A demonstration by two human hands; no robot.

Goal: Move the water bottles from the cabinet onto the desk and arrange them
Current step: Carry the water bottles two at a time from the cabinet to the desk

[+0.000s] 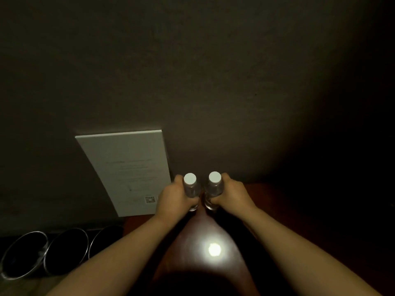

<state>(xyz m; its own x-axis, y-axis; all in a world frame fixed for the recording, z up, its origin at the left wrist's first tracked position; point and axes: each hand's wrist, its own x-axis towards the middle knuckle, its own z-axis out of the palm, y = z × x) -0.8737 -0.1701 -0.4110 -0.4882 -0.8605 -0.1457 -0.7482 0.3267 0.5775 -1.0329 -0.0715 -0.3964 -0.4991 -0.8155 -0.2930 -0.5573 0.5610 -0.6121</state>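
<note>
The reddish tabletop [213, 231] extends beneath both hands, with a white card [126, 169] leaning on the wall just beyond the left hand [173, 197]. The left hand grips one water bottle [191, 189] and the right hand [232, 194] grips the other water bottle [213, 188], upright, side by side and near touching. Transfer appears largely done: both bases seem at the surface between the hands, leaving release and final alignment; any bottles remaining in the cabinet cannot be determined.

A dim, grainy scene, its corners falling into black. One bright glare spot burns on the glossy table [213, 229]. Wide-angle distortion bends the edges.
</note>
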